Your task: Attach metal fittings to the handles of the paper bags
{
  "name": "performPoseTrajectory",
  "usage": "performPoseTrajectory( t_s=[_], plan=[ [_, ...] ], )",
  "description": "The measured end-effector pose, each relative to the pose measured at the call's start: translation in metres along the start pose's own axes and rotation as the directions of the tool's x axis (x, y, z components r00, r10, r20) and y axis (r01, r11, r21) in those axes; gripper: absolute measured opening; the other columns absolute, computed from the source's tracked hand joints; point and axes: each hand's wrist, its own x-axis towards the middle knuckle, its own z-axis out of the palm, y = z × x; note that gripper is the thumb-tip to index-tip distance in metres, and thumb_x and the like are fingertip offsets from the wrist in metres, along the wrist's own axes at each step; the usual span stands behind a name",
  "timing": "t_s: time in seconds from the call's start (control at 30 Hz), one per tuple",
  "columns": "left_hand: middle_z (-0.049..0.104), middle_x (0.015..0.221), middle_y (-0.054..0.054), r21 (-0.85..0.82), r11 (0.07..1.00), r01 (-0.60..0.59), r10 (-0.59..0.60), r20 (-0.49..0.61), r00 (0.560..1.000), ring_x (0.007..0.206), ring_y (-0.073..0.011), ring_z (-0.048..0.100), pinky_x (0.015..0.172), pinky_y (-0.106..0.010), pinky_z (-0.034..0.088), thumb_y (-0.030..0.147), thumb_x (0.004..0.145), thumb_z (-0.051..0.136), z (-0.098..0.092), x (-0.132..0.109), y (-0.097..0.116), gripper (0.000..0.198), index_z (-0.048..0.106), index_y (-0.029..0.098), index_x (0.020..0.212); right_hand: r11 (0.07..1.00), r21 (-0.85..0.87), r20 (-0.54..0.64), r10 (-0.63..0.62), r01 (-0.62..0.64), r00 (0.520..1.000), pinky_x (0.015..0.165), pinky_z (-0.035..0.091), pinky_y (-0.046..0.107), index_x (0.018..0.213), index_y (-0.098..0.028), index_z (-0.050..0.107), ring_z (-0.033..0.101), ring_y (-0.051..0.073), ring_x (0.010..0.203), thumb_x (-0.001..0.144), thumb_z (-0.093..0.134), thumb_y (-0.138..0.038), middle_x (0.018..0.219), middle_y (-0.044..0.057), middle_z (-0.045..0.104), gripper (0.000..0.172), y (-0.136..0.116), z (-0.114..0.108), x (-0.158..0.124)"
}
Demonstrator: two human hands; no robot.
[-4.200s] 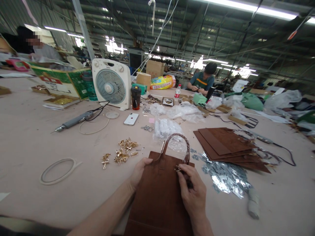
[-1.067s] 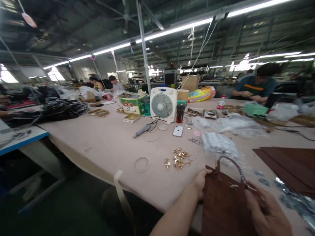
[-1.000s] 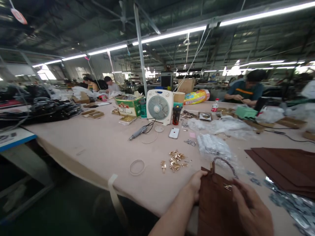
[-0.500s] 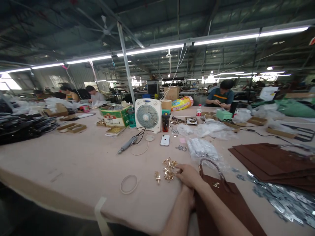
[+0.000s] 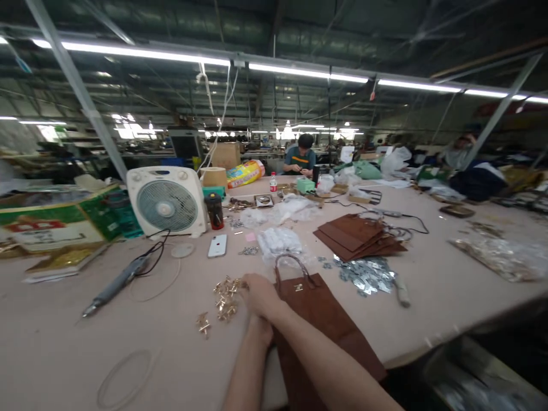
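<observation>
My right hand (image 5: 262, 294) is at the right edge of a pile of small gold metal fittings (image 5: 226, 298), fingers curled and their tips mostly hidden. Whatever it may hold cannot be made out. Below it my left hand (image 5: 262, 332) lies against the left side of a brown handbag (image 5: 323, 322), partly covered by my right wrist; its fingers are hidden. The bag lies flat with its handle away from me, and a gold fitting (image 5: 298, 287) sits near its top edge. A few more gold fittings (image 5: 204, 325) lie apart, left of the pile.
Brown bag pieces (image 5: 353, 235) lie beyond a heap of silver metal plates (image 5: 368, 275). Clear plastic wrap (image 5: 280, 244) is past the handle. A phone (image 5: 217, 245), a box fan (image 5: 166, 201) and a corded tool (image 5: 115, 286) stand or lie leftward. A person (image 5: 301, 155) sits across the table.
The view has swung to the right, so everything appears shifted left. My right hand stays beside the gold pile, its fingers now more curled; my left hand remains by the bag.
</observation>
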Motion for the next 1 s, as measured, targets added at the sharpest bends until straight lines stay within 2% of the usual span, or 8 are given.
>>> performPoseTrajectory(
  t_s=[0.13,0.3,0.4,0.5,0.6,0.73,0.87,1.0],
  plan=[
    [0.076,0.092,-0.009,0.039,0.999,0.006,-0.007,0.042,0.999,0.095,-0.027,0.071,0.088,-0.037,0.058,0.055,0.08,0.071,0.0,0.003,-0.006,0.046,0.074,0.016,0.105,0.915,0.375,-0.291,-0.036,0.149,0.956,0.087,0.056,0.026,0.119,-0.02,0.069,0.072,0.017,0.097,0.097,0.064,-0.036,0.108,0.006,0.077,0.028,0.029,-0.013,-0.029],
    [0.075,0.117,-0.008,0.225,0.94,-0.258,0.283,-0.086,0.955,0.117,-0.0288,0.066,0.107,-0.041,0.048,0.026,0.077,0.072,0.003,0.0,-0.009,0.048,0.067,0.017,0.124,0.614,0.761,-0.432,0.234,0.212,0.871,0.059,0.054,0.027,0.106,-0.014,0.076,0.066,0.017,0.063,0.089,0.074,-0.048,0.078,0.005,0.076,0.038,0.09,-0.017,-0.063],
    [0.076,0.116,-0.008,0.346,0.872,-0.345,0.376,-0.025,0.926,0.108,-0.0265,0.069,0.104,-0.04,0.049,0.013,0.07,0.074,0.011,-0.007,-0.012,0.072,0.056,0.021,0.139,0.616,0.772,-0.389,0.257,0.161,0.885,0.072,0.062,0.032,0.115,-0.014,0.077,0.072,0.019,0.075,0.088,0.075,-0.051,0.101,0.012,0.08,0.046,0.119,-0.013,-0.074],
    [0.077,0.107,-0.008,0.447,0.806,-0.39,0.392,0.092,0.916,0.097,-0.025,0.071,0.094,-0.038,0.052,0.014,0.071,0.076,0.018,-0.013,-0.016,0.05,0.065,0.021,0.12,0.639,0.762,-0.345,0.258,0.108,0.903,0.086,0.063,0.039,0.123,-0.014,0.076,0.076,0.025,0.094,0.087,0.074,-0.054,0.114,0.014,0.079,0.054,0.136,-0.007,-0.08],
    [0.075,0.096,-0.005,0.614,0.695,-0.375,0.439,0.051,0.897,0.09,-0.0228,0.068,0.084,-0.033,0.049,0.022,0.073,0.078,0.018,-0.012,-0.018,0.026,0.066,0.021,0.096,0.624,0.774,-0.362,0.295,0.109,0.884,0.087,0.064,0.039,0.127,-0.015,0.074,0.077,0.027,0.095,0.087,0.075,-0.057,0.11,0.013,0.079,0.058,0.143,-0.004,-0.08],
    [0.065,0.076,0.003,0.744,0.582,-0.327,0.468,0.022,0.883,0.073,-0.0179,0.057,0.069,-0.028,0.04,0.031,0.076,0.08,0.013,-0.008,-0.017,0.026,0.057,0.022,0.082,0.528,0.837,-0.38,0.37,0.145,0.848,0.088,0.063,0.039,0.124,-0.015,0.073,0.077,0.024,0.091,0.085,0.078,-0.055,0.103,0.011,0.08,0.056,0.143,-0.005,-0.08],
    [0.054,0.067,0.005,0.708,0.635,-0.309,0.493,-0.063,0.868,0.065,-0.0161,0.049,0.064,-0.028,0.036,0.046,0.091,0.066,0.011,-0.011,-0.016,0.032,0.05,0.023,0.075,0.676,0.729,-0.449,0.357,0.105,0.819,0.093,0.06,0.04,0.11,-0.015,0.079,0.075,0.026,0.096,0.082,0.082,-0.052,0.105,0.012,0.079,0.046,0.137,-0.008,-0.086],
    [0.069,0.089,-0.001,0.508,0.802,-0.316,0.461,-0.189,0.867,0.089,-0.021,0.064,0.083,-0.03,0.047,0.05,0.095,0.06,0.012,-0.016,-0.015,0.026,0.059,0.025,0.1,0.8,0.574,-0.522,0.191,0.176,0.831,0.095,0.059,0.04,0.098,-0.019,0.081,0.072,0.027,0.102,0.084,0.079,-0.049,0.106,0.01,0.079,0.034,0.129,-0.01,-0.091]
  ],
)
